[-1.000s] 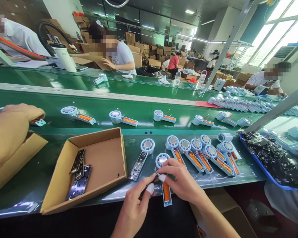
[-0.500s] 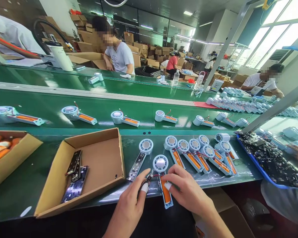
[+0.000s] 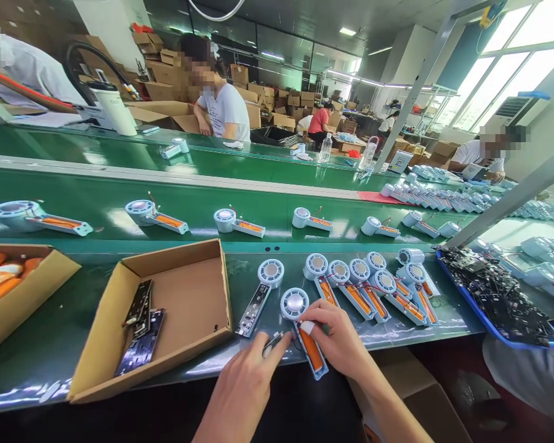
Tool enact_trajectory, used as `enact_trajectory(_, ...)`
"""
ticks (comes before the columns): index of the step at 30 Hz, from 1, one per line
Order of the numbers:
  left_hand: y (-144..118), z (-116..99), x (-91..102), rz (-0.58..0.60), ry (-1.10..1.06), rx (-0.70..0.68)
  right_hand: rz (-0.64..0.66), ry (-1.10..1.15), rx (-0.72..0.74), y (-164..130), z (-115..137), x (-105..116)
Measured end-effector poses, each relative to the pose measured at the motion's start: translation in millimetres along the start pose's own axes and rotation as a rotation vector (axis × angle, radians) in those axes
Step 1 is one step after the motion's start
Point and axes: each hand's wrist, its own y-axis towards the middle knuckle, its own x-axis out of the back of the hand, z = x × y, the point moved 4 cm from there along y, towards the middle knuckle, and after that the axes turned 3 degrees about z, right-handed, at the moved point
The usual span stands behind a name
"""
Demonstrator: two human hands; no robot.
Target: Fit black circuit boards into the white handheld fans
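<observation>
The fan unit (image 3: 305, 332), round head far and orange handle near, lies at the near edge of the green surface (image 3: 74, 320). The right hand (image 3: 339, 341) pinches its handle, fingers closed on it. The left hand (image 3: 244, 384) holds a small circuit board (image 3: 272, 341) just left of it, fingers closed round it. A bare strip of surface lies between the unit and the cardboard tray (image 3: 166, 307), which holds two dark boards. Far right, about seven more units are crowded together, touching. Five units ride the conveyor (image 3: 258, 203) beyond, well apart.
</observation>
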Motion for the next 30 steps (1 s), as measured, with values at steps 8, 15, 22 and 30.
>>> enact_trajectory(8,-4.8,5.2,-5.4,-0.043,-0.361,0.104,0.026,0.022,-0.077,4.1,-4.9,-5.9)
enact_trajectory(15,-7.3,5.5,-13.7,-0.235,-0.543,0.185,0.033,-0.116,-0.056,3.9,10.5,-15.6)
enact_trajectory(22,-17.0,0.0,-12.0,-0.358,-0.304,0.055,0.097,-0.104,-0.100,8.8,20.8,-16.2)
enact_trajectory(30,-10.2,-16.7,7.4,-0.498,-0.262,-0.040,-0.027,-0.446,0.032,-0.6,20.4,-23.5)
